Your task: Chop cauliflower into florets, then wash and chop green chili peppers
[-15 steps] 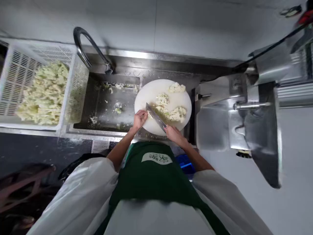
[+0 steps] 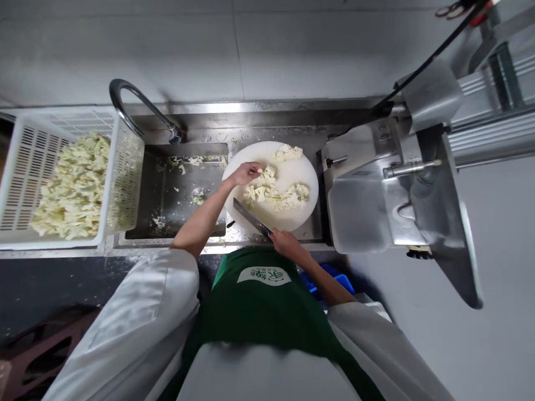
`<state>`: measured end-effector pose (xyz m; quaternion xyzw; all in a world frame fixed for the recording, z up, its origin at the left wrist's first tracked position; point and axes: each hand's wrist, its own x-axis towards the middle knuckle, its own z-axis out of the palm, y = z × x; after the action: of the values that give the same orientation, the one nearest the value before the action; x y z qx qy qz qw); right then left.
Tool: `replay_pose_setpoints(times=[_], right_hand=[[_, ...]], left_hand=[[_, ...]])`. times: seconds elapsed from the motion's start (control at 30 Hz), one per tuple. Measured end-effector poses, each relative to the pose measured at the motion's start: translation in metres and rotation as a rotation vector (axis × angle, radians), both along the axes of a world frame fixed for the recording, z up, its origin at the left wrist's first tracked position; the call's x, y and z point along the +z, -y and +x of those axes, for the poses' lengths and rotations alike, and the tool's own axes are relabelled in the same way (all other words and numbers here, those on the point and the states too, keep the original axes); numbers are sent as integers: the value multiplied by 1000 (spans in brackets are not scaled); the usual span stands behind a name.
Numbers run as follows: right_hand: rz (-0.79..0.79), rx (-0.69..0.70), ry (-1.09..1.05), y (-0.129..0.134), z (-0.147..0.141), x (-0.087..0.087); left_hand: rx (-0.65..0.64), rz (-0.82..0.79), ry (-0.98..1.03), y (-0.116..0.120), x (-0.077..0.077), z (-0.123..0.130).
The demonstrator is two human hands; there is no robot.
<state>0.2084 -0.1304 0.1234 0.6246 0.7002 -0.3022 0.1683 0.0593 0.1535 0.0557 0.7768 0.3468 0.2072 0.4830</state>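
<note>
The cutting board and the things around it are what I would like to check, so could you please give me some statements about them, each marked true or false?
1. The right hand holds a knife. True.
2. Cauliflower pieces lie on the cutting board. True.
3. The cutting board is square and black. False: it is round and white.
4. The left hand is on the tap. False: it is over the cutting board, its fingers by the cauliflower pieces.
5. A white basket stands to the left of the sink basin. True.
6. The apron is red. False: it is green.
</note>
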Motion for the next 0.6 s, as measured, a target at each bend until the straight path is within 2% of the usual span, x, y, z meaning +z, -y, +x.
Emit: replay_pose_setpoints(times=[0.13,0.23,0.33,0.47,0.53,0.6], right_hand=[[13,-119,-64,-4,15,-7],[8,-203,-52,-4,26,-7],[17,-232,-27,-3,30,-6],[20,-228,3,-1,28,-4],[24,-222,14,1,28,-2],[32,-215,22,2,30,-1]], left_hand=[[142,-29,154,8,-1,-40],[263,-8,209,25,-2,-64],[409,-11,278,43,-11,-66],[630,-215,375,52,-29,-57],[651,-247,341,53,-34,-57],[594,-130,240,56,-34,-60]])
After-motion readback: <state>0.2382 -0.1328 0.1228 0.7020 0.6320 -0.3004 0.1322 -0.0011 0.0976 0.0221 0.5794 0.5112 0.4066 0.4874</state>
